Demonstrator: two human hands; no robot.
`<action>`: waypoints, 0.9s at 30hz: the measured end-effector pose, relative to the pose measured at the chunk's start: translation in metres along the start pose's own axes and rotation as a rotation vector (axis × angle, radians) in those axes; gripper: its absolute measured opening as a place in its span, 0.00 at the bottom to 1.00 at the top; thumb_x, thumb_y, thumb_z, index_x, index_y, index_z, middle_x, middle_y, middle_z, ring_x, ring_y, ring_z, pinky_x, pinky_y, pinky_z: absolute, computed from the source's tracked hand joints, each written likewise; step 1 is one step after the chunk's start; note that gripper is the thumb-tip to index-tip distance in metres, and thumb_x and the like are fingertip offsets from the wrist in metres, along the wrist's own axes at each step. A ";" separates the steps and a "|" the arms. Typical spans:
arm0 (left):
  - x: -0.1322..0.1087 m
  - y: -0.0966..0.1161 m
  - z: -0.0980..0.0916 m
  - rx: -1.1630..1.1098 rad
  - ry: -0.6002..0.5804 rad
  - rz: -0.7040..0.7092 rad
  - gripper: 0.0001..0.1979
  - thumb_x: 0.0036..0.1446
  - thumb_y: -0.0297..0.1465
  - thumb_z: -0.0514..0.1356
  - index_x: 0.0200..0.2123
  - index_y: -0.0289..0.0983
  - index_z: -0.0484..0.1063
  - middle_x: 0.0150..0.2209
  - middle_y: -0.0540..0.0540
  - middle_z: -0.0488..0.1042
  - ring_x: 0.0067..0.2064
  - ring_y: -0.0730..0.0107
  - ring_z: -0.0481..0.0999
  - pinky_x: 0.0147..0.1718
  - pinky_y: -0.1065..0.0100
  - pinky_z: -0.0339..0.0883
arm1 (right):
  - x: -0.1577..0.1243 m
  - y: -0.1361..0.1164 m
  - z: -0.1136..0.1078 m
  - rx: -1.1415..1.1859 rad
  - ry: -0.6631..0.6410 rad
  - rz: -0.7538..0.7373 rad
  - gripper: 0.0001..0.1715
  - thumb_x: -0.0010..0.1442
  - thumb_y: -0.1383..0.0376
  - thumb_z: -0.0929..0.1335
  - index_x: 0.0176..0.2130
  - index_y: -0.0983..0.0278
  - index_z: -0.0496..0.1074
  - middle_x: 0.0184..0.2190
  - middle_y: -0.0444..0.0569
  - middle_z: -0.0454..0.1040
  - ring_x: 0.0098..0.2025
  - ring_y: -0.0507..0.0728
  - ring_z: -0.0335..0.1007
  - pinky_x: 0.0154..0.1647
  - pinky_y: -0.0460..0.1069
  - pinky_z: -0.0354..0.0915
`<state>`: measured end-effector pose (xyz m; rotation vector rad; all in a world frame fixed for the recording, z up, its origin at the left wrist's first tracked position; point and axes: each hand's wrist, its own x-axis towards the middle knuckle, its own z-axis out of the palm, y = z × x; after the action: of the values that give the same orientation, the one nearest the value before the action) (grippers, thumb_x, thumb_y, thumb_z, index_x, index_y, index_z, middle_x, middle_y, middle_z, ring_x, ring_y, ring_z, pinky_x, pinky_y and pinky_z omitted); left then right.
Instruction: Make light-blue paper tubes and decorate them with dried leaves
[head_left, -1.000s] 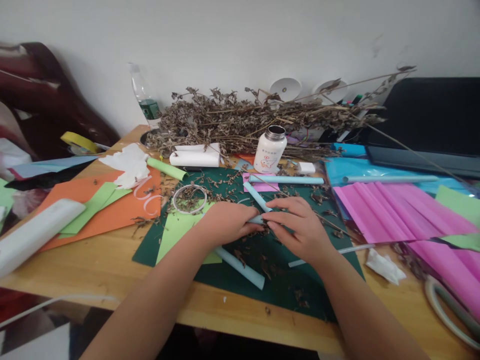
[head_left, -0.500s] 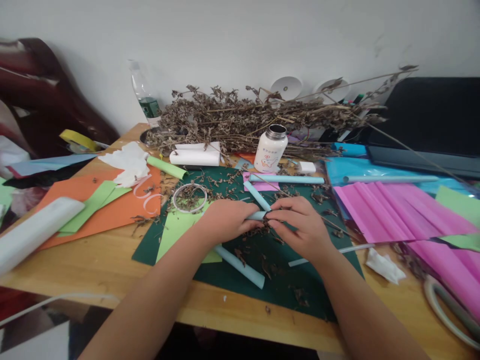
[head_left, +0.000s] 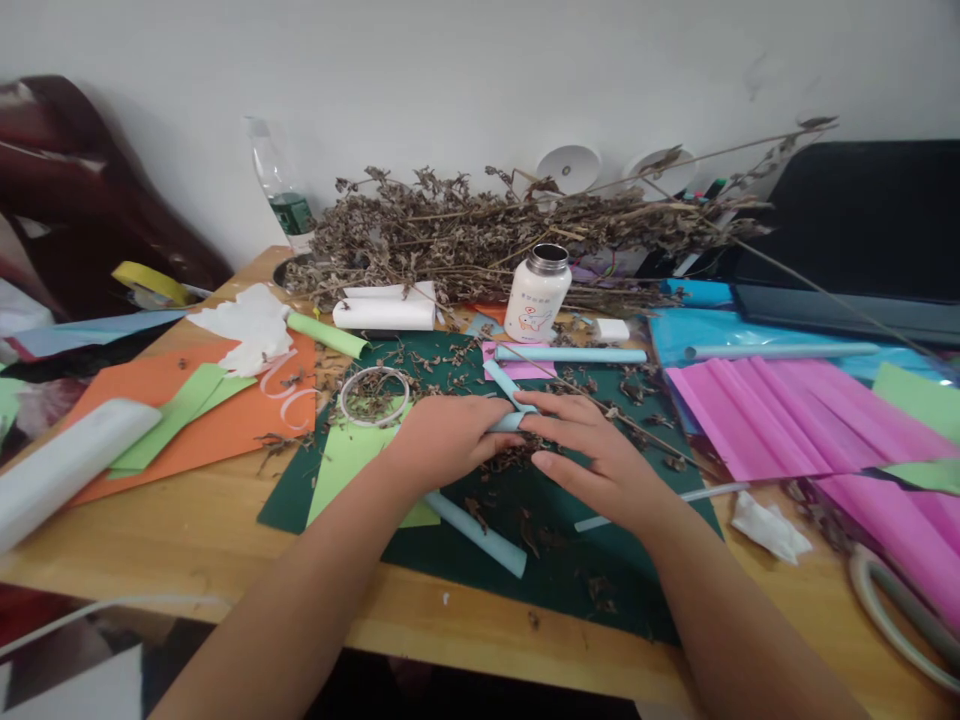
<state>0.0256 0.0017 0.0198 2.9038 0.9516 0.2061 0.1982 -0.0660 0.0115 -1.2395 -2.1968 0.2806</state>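
Note:
My left hand [head_left: 454, 440] is closed around a light blue paper tube [head_left: 508, 422], whose right end sticks out past the fingers. My right hand [head_left: 596, 455] has its fingers stretched over that end, touching or nearly touching it, with the thumb held apart below. Just behind, a second blue paper tube [head_left: 501, 378] slants up to the left. Crumbled dry leaves [head_left: 517, 462] lie beneath the hands on the green cutting mat [head_left: 450, 555]. Another blue tube [head_left: 480, 535] rests at the front of the mat, partly behind my left forearm.
A white bottle [head_left: 538, 295] stands uncapped behind the hands, before a heap of dried plants [head_left: 420, 230]. A clear tape ring [head_left: 375, 396] sits on the mat's left. Pink crepe paper [head_left: 795, 415] lies right; orange paper [head_left: 202, 430] and a white roll [head_left: 79, 470] lie left.
My right hand's fingers have loosened from a pinch at the tube's end and now reach forward over it, the thumb apart. My left hand keeps the tube. The view has shifted slightly.

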 end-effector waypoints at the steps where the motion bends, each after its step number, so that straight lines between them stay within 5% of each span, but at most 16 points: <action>1: 0.000 0.000 0.000 -0.003 -0.002 -0.001 0.17 0.54 0.43 0.42 0.38 0.42 0.62 0.33 0.50 0.72 0.35 0.67 0.71 0.26 0.72 0.59 | -0.001 0.000 0.001 0.022 0.003 0.011 0.16 0.54 0.65 0.60 0.43 0.63 0.65 0.49 0.51 0.61 0.50 0.56 0.55 0.48 0.54 0.53; 8: 0.002 -0.007 0.006 -0.008 0.007 -0.021 0.17 0.54 0.44 0.42 0.38 0.43 0.63 0.36 0.51 0.71 0.36 0.68 0.70 0.27 0.72 0.59 | -0.001 0.006 -0.001 0.159 0.194 0.188 0.14 0.53 0.64 0.60 0.39 0.64 0.68 0.43 0.52 0.65 0.46 0.55 0.59 0.47 0.52 0.56; 14: 0.003 -0.005 0.005 0.035 -0.005 -0.044 0.17 0.54 0.44 0.42 0.38 0.43 0.63 0.34 0.51 0.71 0.35 0.68 0.70 0.26 0.72 0.58 | 0.001 -0.001 -0.006 0.289 -0.083 0.373 0.20 0.53 0.62 0.59 0.45 0.64 0.65 0.22 0.44 0.65 0.23 0.49 0.59 0.24 0.45 0.58; 22: 0.006 -0.001 0.009 0.053 0.012 -0.070 0.17 0.54 0.42 0.42 0.41 0.41 0.61 0.37 0.49 0.71 0.37 0.68 0.70 0.28 0.71 0.60 | -0.003 -0.004 0.001 0.657 -0.210 0.600 0.28 0.52 0.63 0.60 0.53 0.63 0.54 0.14 0.37 0.52 0.16 0.46 0.48 0.16 0.42 0.47; 27: 0.007 -0.002 0.009 0.027 -0.006 -0.072 0.16 0.55 0.42 0.42 0.39 0.42 0.62 0.37 0.50 0.71 0.37 0.67 0.70 0.27 0.72 0.59 | -0.001 -0.005 0.000 0.526 0.007 0.540 0.21 0.53 0.62 0.59 0.46 0.66 0.64 0.14 0.39 0.57 0.17 0.47 0.53 0.18 0.43 0.54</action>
<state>0.0311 0.0075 0.0113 2.8858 1.0643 0.1811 0.1952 -0.0696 0.0137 -1.4752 -1.5828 0.9930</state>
